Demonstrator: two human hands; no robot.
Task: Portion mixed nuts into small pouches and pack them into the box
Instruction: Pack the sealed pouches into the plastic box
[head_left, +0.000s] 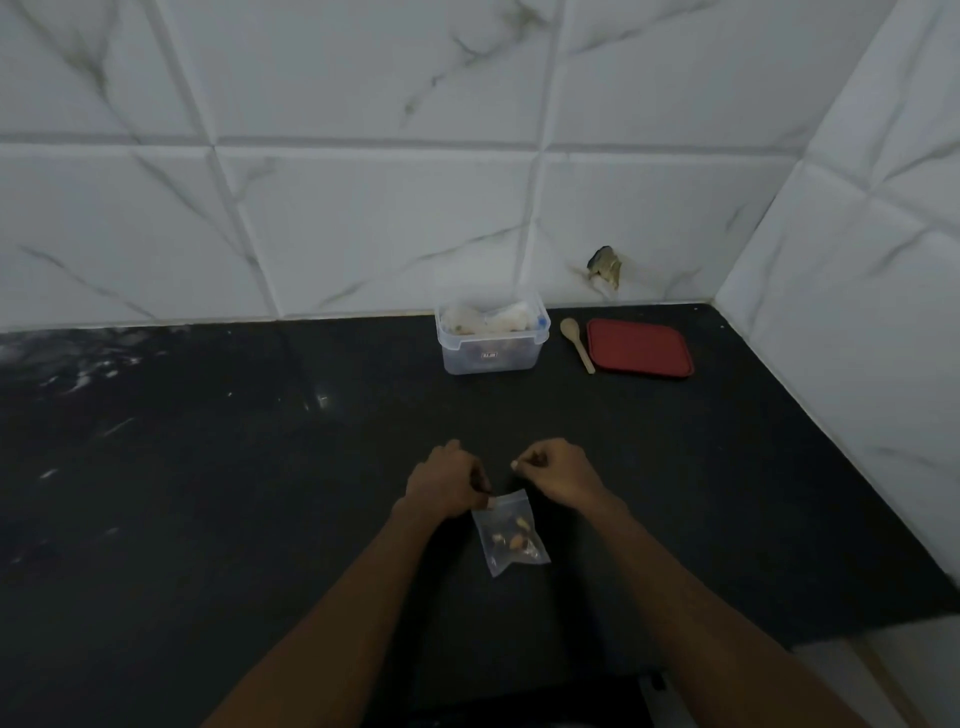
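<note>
Nearest the camera, two bare forearms (337, 608) reach up onto the speckled black stone bench (208, 493). The left hand (447, 483) has its fingers curled and pinches the top left corner of a small clear plastic zip pouch (511, 535), which lies flat on the bench between the wrists with a few mixed nuts (514, 540) inside. The right hand (561, 473) hovers just above the pouch's top right corner with its fingers clenched. A pale speck shows at its fingertips, but whether they grasp anything cannot be told.

The step in hand looks like sealing. The main risk is a strip pressed only partway: with one corner held and the other free, the mouth could stay open at the right. The nuts would then slide out once the pouch is tilted or lifted. A nut caught in the strip would have the same effect.

Well apart, against the marble-tiled wall, stands the clear rectangular plastic box (491, 358), which already holds pale bundles. If it is crowded, another pouch may sit proud of the rim and stop the flat red plastic lid (640, 347) from closing. A small wooden spoon (577, 344) lies between box and lid, where a careless reach could knock it.
</note>
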